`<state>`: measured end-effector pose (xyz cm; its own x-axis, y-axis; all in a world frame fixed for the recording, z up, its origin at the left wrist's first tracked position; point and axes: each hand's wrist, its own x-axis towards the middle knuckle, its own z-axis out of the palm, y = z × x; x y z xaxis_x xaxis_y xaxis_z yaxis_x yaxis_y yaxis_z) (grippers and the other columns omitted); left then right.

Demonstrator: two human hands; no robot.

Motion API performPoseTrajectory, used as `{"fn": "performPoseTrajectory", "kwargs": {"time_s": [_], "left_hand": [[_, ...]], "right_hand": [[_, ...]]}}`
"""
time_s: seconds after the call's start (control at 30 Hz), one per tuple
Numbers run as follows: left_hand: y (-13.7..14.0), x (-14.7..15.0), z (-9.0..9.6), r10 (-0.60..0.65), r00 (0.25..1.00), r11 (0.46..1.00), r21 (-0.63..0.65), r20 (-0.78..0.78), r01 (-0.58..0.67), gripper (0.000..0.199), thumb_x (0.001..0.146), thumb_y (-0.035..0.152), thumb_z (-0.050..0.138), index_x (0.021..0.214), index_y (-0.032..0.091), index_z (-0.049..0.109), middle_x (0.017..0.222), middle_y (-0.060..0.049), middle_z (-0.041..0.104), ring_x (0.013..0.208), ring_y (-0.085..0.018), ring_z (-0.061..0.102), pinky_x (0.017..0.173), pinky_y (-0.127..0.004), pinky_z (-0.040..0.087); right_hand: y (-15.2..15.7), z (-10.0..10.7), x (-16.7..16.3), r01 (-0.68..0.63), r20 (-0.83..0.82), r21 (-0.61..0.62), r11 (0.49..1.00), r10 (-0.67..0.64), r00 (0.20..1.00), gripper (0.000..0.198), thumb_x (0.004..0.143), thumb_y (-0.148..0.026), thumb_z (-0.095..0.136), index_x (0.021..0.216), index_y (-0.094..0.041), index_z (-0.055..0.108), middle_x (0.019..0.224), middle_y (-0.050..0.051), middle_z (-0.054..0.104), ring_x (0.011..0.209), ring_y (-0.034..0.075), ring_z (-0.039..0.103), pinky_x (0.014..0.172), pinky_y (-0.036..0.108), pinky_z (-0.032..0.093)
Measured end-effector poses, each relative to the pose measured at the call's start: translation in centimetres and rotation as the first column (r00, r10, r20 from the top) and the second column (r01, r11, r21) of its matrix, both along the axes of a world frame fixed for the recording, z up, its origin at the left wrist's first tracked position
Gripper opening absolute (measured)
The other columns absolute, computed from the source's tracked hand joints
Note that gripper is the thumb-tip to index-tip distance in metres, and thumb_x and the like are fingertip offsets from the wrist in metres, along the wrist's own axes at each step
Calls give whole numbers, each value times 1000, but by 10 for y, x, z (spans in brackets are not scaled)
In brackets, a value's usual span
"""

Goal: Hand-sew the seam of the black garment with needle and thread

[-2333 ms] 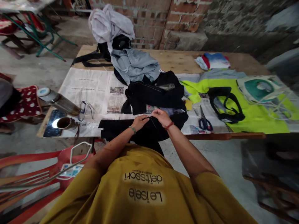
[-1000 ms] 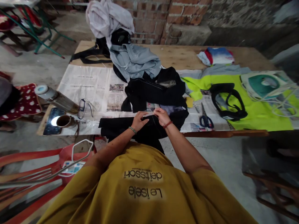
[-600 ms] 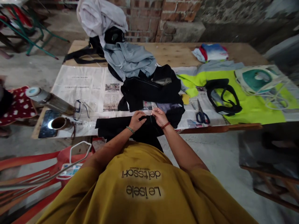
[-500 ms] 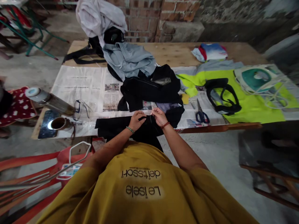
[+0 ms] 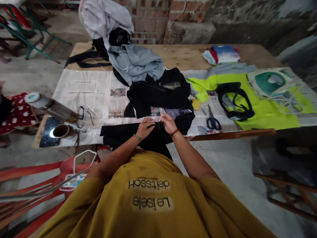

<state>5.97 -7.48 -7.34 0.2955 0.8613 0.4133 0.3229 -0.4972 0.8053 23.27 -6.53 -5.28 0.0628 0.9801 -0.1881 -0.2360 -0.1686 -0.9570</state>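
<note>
Fine fingertip work on the black cloth [image 5: 158,136], at the table's [image 5: 188,55] near edge. Left hand [image 5: 144,129] looks clamped on it; right hand [image 5: 168,124] pinched together, contents unclear. Next move likely needs slack-free cloth.

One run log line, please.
left hand: touching black cloth | right hand: pinched, any item unclear | rightward: scissors, iron on neon garment

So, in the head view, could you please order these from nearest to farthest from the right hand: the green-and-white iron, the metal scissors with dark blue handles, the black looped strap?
From the right hand:
1. Metal scissors with dark blue handles, to its right, on newspaper.
2. Black looped strap, farther right, on yellow-green cloth.
3. Green-and-white iron, farthest right.
</note>
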Motion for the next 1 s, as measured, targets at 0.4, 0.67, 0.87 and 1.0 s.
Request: {"fn": "performPoseTrajectory", "kwargs": {"time_s": [0.4,0.67,0.87,1.0], "left_hand": [[1,5,-1,-49,999,998,51,11,48,6,81,16,63,85,18,68,92,-5,63,88,-14,62,84,-30,53],[3,7,-2,-24,999,1000,12,-30,24,11,76,16,68,87,17,67,91,-4,63,86,-14,61,83,-30,52],[6,13,-6,11,996,994,-106,-89,-21,7,80,14,63,84,17,68,86,-3,63,79,-12,60,79,-27,52],[7,12,-7,-82,992,996,-51,-94,78,9,83,15,58,87,17,66,89,-4,63,83,-13,60,81,-27,51]], "right_hand": [[1,-3,-2,-5,-42,31,999,6,999,33,55,-36,79,70,-20,54,62,-5,54,61,8,48,66,23,42],[0,-4,-2,-64,2,47,997,64,998,31,59,-35,77,74,-20,54,66,-6,54,63,8,50,67,23,42],[2,-5,-2,-48,11,20,999,48,999,34,57,-34,78,73,-21,52,64,-6,54,61,8,50,67,24,43],[5,-6,-3,-47,-18,-12,999,47,999,34,57,-34,78,73,-21,51,62,-7,54,59,8,50,65,24,43]]}}
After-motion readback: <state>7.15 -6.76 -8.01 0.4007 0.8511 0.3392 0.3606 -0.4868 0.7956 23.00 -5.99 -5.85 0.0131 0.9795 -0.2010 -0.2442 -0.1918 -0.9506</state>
